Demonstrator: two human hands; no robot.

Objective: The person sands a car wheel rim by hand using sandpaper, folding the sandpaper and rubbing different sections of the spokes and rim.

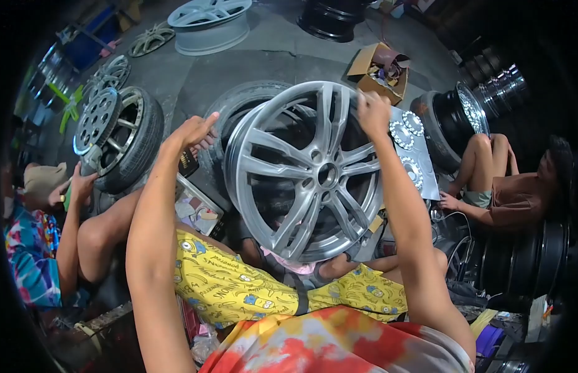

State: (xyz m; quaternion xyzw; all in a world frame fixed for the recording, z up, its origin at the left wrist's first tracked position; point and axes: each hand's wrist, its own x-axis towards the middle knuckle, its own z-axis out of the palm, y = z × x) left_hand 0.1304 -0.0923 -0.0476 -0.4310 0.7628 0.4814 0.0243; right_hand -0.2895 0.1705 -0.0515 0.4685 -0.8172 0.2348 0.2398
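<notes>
Curling the right hand [374,113] at the upper edge of the silver wheel rim [329,163], grasp impossible to tell; holding the left hand [199,132] loosely open, apart from it. Tilting below and between both hands, partly covering a tire [222,107].

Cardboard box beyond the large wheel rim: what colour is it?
Brown cardboard box, seen in the head view.

The single head-worn view looks forward and down from just above the wearer's lap.
</notes>
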